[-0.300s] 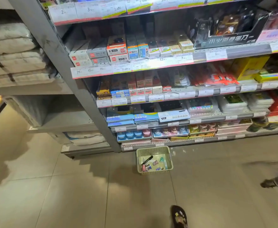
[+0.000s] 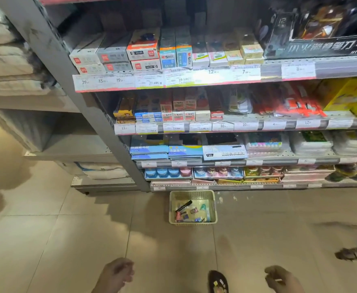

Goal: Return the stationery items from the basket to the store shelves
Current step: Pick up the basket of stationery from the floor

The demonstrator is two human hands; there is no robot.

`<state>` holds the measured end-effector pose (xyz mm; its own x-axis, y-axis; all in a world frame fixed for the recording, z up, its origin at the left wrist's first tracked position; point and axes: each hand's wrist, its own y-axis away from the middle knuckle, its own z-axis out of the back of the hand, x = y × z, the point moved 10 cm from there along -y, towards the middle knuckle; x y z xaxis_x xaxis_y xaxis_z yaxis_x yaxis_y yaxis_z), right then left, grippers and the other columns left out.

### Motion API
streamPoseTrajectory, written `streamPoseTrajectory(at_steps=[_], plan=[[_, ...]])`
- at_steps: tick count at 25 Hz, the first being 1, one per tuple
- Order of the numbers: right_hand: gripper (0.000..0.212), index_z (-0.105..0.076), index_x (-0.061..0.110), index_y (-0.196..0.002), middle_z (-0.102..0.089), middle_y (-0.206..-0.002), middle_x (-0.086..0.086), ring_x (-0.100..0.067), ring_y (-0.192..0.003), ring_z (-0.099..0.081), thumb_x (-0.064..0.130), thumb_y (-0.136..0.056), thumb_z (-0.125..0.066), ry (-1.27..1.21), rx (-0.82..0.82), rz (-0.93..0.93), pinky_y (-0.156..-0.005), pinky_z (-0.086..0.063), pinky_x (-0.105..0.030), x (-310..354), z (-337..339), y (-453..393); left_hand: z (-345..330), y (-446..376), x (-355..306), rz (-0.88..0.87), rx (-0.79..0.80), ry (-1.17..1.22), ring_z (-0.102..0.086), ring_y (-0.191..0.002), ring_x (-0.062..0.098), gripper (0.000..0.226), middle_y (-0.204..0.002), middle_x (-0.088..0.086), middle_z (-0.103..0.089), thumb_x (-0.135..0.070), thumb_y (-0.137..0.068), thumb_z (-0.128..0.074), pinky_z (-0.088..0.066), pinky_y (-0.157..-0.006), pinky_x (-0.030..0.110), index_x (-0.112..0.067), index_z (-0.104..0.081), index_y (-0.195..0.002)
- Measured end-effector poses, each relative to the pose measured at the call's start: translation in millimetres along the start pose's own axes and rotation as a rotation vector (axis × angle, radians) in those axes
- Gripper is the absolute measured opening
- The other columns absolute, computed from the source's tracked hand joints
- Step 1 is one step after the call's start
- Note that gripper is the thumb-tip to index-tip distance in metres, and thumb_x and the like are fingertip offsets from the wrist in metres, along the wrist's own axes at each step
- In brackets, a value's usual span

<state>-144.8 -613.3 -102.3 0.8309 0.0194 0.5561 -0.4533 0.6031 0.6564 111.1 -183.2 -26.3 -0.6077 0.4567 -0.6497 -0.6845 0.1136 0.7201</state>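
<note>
both hands (image 2: 118, 273) hang empty, well short of the basket (image 2: 192, 221)

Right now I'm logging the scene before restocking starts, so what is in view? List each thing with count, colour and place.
Basket: one, pale green, on the floor in front of the lowest shelf.
Marker: one, black, in the basket, left side.
Small items: several, mixed colours, in the basket; count unclear.
Shelves: four stocked tiers, grey, with white price tags on the edges.
Boxes: many, white, grey, orange and blue, on the top tier in view.
Display box: one, black, upper right.
Floor: beige tiles.
Sandalled foot: one, bottom centre.
Another foot: one, blurred, right edge.
Left hand: bottom left, holding nothing visible.
Right hand: bottom right, fingers curled; blurred.
</note>
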Motion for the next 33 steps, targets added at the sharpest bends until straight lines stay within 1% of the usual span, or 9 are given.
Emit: streamPoseTrajectory(at_steps=[5,9,11,15,19,26,29,31,33], plan=[[0.032,-0.059,0.026,-0.077,-0.064,-0.074,-0.008,-0.002,-0.054,-0.060,-0.006,-0.079,-0.062,0.052,0.030,0.149,-0.056,-0.041,-0.007,79,-10,-53,-42,-64,-79,-0.149,-0.016,-0.152,-0.063,-0.072,0.024,0.008,-0.079,0.012,-0.070,-0.005,-0.085,-0.060,-0.042,-0.066,0.028,-0.008,-0.062,-0.093],[0.030,-0.057,0.022,-0.086,-0.059,-0.073,-0.003,-0.008,-0.061,-0.059,-0.008,-0.082,-0.058,0.056,0.043,0.199,-0.057,-0.041,-0.006,113,-41,-107,-71,-138,-90,-0.186,0.032,-0.159,-0.061,-0.070,0.022,0.018,-0.072,0.010,-0.064,0.002,-0.087,-0.056,-0.044,-0.059,0.016,-0.013,-0.058,-0.095],[0.027,-0.056,0.016,-0.093,-0.059,-0.073,-0.002,-0.006,-0.062,-0.058,-0.009,-0.082,-0.057,0.039,0.030,0.208,-0.059,-0.041,-0.004,123,-59,-137,-80,-181,-88,-0.202,0.016,-0.179,-0.060,-0.074,0.027,0.020,-0.074,0.011,-0.063,0.001,-0.083,-0.060,-0.046,-0.063,0.021,-0.016,-0.058,-0.094],[0.029,-0.053,0.014,-0.104,-0.058,-0.077,-0.002,-0.015,-0.071,-0.059,-0.006,-0.084,-0.057,0.029,0.031,0.249,-0.064,-0.044,-0.010,125,-99,-200,-108,-263,-71,-0.223,0.002,-0.258,-0.062,-0.083,0.026,0.024,-0.086,0.010,-0.068,-0.010,-0.081,-0.064,-0.044,-0.069,0.027,-0.018,-0.058,-0.103],[0.031,-0.050,0.017,-0.109,-0.057,-0.079,0.001,-0.014,-0.075,-0.059,-0.002,-0.086,-0.058,0.033,0.048,0.280,-0.071,-0.043,-0.019,106,-145,-275,-149,-346,-41,-0.230,-0.001,-0.301,-0.058,-0.086,0.020,0.036,-0.097,0.009,-0.062,-0.003,-0.083,-0.059,-0.042,-0.071,0.026,-0.016,-0.053,-0.116],[0.034,-0.055,0.002,-0.115,-0.056,-0.078,0.001,-0.010,-0.071,-0.055,-0.009,-0.083,-0.056,0.073,-0.044,0.364,-0.060,-0.043,0.001,58,-213,-407,-198,-468,20,-0.362,-0.019,-0.383,-0.054,-0.082,0.017,0.037,-0.086,-0.005,-0.053,-0.002,-0.082,-0.064,-0.043,-0.063,0.019,-0.019,-0.052,-0.112],[0.032,-0.057,0.003,-0.118,-0.061,-0.101,-0.011,-0.009,-0.076,-0.058,-0.001,-0.086,-0.058,0.123,-0.108,0.422,-0.067,-0.047,-0.004,43,-234,-447,-211,-506,45,-0.392,-0.057,-0.453,-0.057,-0.071,0.000,0.050,-0.082,-0.007,-0.049,0.004,-0.079,-0.064,-0.042,-0.052,0.008,-0.011,-0.048,-0.124],[0.038,-0.056,0.007,-0.123,-0.055,-0.120,-0.015,-0.023,-0.098,-0.061,0.004,-0.085,-0.060,0.243,-0.182,0.466,-0.086,-0.048,-0.023,30,-246,-472,-223,-531,66,-0.359,-0.028,-0.481,-0.059,-0.077,-0.011,0.068,-0.092,-0.004,-0.053,0.004,-0.081,-0.063,-0.048,-0.069,0.009,-0.007,-0.032,-0.141],[0.052,-0.051,0.010,-0.131,-0.048,-0.129,-0.016,-0.031,-0.115,-0.053,0.006,-0.081,-0.064,0.339,-0.202,0.499,-0.099,-0.041,-0.031,20,-259,-494,-230,-551,84,-0.315,-0.034,-0.481,-0.057,-0.104,0.009,0.074,-0.110,-0.003,-0.049,-0.004,-0.087,-0.060,-0.044,-0.098,0.031,-0.016,-0.018,-0.146]])
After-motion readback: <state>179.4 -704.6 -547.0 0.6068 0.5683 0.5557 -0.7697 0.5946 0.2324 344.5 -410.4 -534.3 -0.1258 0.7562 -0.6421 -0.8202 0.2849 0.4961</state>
